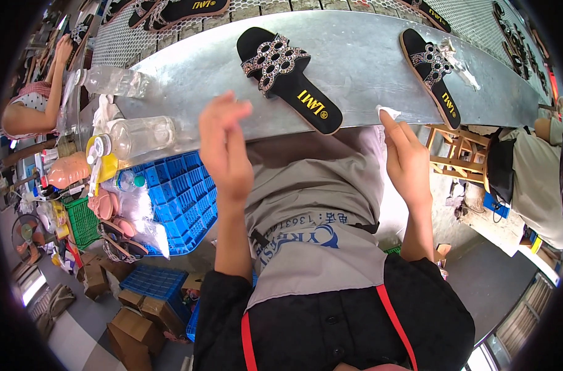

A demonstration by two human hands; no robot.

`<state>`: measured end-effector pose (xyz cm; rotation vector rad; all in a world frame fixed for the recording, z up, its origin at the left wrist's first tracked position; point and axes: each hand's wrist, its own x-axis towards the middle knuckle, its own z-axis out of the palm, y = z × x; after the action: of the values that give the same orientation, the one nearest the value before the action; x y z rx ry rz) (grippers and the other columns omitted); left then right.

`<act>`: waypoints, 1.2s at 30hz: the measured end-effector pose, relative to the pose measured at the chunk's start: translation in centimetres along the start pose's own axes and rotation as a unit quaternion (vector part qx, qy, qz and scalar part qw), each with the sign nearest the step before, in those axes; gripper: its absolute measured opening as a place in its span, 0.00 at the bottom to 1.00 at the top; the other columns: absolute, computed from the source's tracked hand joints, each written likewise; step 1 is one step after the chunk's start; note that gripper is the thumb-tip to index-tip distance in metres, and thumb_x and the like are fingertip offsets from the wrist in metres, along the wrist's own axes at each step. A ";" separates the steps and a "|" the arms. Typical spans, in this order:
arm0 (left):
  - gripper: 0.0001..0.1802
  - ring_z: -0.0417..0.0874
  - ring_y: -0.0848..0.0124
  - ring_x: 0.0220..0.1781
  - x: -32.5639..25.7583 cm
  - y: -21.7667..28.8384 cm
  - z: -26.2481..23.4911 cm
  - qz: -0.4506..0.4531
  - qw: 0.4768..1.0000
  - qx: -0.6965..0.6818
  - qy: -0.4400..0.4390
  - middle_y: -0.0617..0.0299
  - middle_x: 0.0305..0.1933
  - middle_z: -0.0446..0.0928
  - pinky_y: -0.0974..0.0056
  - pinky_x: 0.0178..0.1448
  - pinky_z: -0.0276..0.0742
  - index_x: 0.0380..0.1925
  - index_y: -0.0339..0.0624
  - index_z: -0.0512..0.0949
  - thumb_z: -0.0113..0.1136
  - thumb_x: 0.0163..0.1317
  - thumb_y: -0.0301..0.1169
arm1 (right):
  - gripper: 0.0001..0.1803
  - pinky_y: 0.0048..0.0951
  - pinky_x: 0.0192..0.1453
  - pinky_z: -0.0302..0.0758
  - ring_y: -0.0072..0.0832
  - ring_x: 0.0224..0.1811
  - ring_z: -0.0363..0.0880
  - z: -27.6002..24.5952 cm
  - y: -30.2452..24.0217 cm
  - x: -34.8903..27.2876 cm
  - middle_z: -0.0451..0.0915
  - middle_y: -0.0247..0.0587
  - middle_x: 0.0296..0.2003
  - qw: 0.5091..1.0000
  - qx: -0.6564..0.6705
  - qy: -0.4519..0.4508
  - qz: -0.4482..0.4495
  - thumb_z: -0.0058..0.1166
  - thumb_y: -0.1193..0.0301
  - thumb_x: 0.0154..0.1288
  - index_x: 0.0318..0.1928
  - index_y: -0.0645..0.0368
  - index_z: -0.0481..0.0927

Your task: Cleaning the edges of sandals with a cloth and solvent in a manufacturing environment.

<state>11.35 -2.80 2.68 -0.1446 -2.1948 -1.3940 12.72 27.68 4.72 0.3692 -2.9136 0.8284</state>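
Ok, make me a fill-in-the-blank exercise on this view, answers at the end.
1. The right hand holds a scrap coloured ____.
2. The insole of the jewelled sandal nearest the left hand is coloured ____.
3. The apron has straps coloured ____.
4. The large blue crate lies to the ____ of the left hand.
Missing words: white; black; red; left.

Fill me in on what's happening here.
A person in a grey apron has a small white scrap at their right grip. The blurred left grip is raised near a black sandal; whether it holds anything is unclear. That sandal and a second sandal lie on the metal table.
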 end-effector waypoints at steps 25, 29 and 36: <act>0.10 0.83 0.51 0.58 -12.7 4.4 -1.9 0.019 0.965 0.095 -0.243 0.52 0.48 0.83 0.51 0.61 0.79 0.42 0.39 0.83 0.60 0.61 0.20 | 0.24 0.42 0.49 0.80 0.49 0.44 0.86 3.5 -0.2 4.1 0.85 0.50 0.42 0.992 0.078 0.089 -0.032 0.51 0.75 0.75 0.69 0.52 0.79; 0.16 0.82 0.48 0.63 -8.9 4.4 1.3 0.074 0.982 0.106 -0.141 0.47 0.54 0.83 0.50 0.65 0.78 0.52 0.38 0.81 0.65 0.64 0.24 | 0.24 0.46 0.47 0.79 0.52 0.43 0.85 5.1 -1.9 -0.3 0.84 0.49 0.42 0.994 0.072 0.086 0.004 0.50 0.76 0.74 0.68 0.52 0.79; 0.25 0.83 0.52 0.63 -6.1 -1.6 7.2 0.176 0.968 0.172 -0.047 0.53 0.57 0.82 0.49 0.65 0.78 0.58 0.40 0.81 0.74 0.60 0.31 | 0.27 0.48 0.39 0.80 0.52 0.38 0.84 8.0 -1.5 -1.9 0.83 0.45 0.44 0.994 0.052 0.086 -0.037 0.51 0.79 0.71 0.69 0.50 0.78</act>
<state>13.28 3.86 -3.89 -0.4563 -2.3109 -0.8176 14.81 22.56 -1.61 0.3915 -2.6901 0.9516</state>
